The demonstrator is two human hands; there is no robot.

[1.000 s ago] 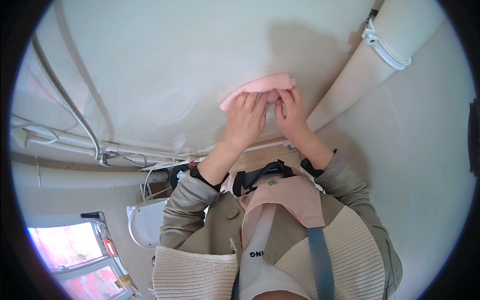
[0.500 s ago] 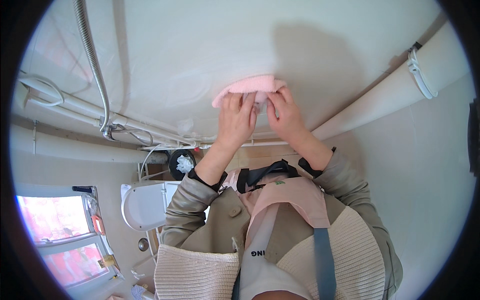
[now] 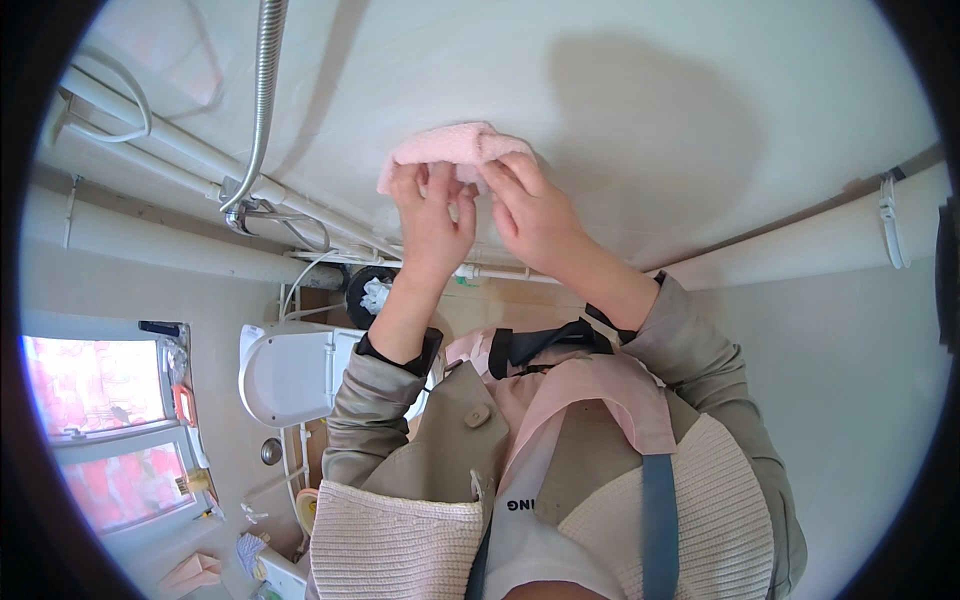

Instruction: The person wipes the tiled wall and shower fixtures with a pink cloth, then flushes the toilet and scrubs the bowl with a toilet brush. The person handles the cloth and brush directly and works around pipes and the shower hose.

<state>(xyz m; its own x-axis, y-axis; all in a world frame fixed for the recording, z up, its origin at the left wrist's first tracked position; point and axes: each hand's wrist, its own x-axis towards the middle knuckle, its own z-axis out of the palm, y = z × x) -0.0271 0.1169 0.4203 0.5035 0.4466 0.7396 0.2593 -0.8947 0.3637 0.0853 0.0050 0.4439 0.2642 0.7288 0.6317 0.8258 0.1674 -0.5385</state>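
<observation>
A folded pink cloth (image 3: 450, 146) lies against the pale, glossy wall (image 3: 420, 60) in front of me. My left hand (image 3: 432, 220) grips its lower left part, the fingers curled over the fabric. At the cloth's right end, my right hand (image 3: 535, 210) holds the edge between thumb and fingers. Part of the cloth's underside shows between the two hands, while the fingertips are partly hidden in its folds.
A metal hose (image 3: 262, 100) and white pipes (image 3: 180, 150) run along the left. A thick white pipe (image 3: 800, 225) crosses the right. Below left are a toilet (image 3: 290, 375), a black bin (image 3: 358, 300) with a crumpled light bag, and a window (image 3: 100, 380).
Both hands and the pink cloth have shifted left and slightly up along the wall. The view has turned somewhat, so the hose and pipes appear farther right.
</observation>
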